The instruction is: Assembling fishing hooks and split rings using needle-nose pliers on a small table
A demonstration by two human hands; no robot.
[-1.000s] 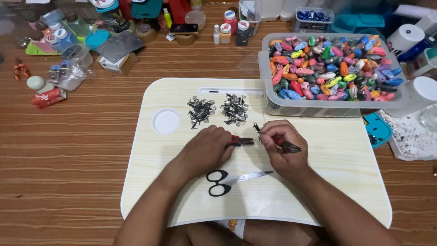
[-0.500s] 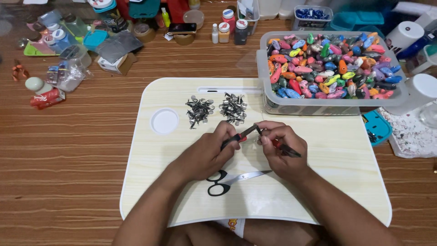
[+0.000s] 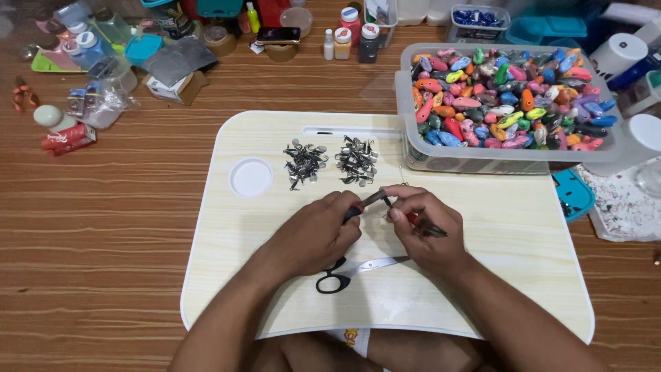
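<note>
Pliers (image 3: 365, 204), slim and dark-nosed with a red-and-black handle, sit at the centre of a pale wood-grain lap tray (image 3: 482, 275). The left hand (image 3: 313, 234) has its grip clenched round the handle, the metal nose pointing toward 2 o'clock. The right hand (image 3: 420, 231) meets that nose, its fingertips pinching something too small to make out, while a second red-handled tool (image 3: 425, 226) lies tucked under its palm, tip toward 4 o'clock; this grip too is closed.

At 12 o'clock from the hands lie two loose heaps of small dark metal fittings (image 3: 305, 164), glinting and spiky. A round white recess (image 3: 250, 177) dents the tray at 10 o'clock. Black-handled scissors (image 3: 348, 272) lie flat at 6 o'clock, partly beneath the wrists.

At 2 o'clock a clear plastic tub (image 3: 482, 157) overlaps the tray's corner, filled with glossy, fish-shaped lures (image 3: 502, 96) in orange, blue, pink, green and yellow.

The tray rests on a brown striped wooden desk (image 3: 96, 262). Along its far edge at 11 to 12 o'clock stand small paint bottles (image 3: 351, 34), tape rolls, a cardboard box (image 3: 175, 86) and crumpled plastic bags (image 3: 103, 103). A speckled white cloth (image 3: 623, 207) lies at 3 o'clock.
</note>
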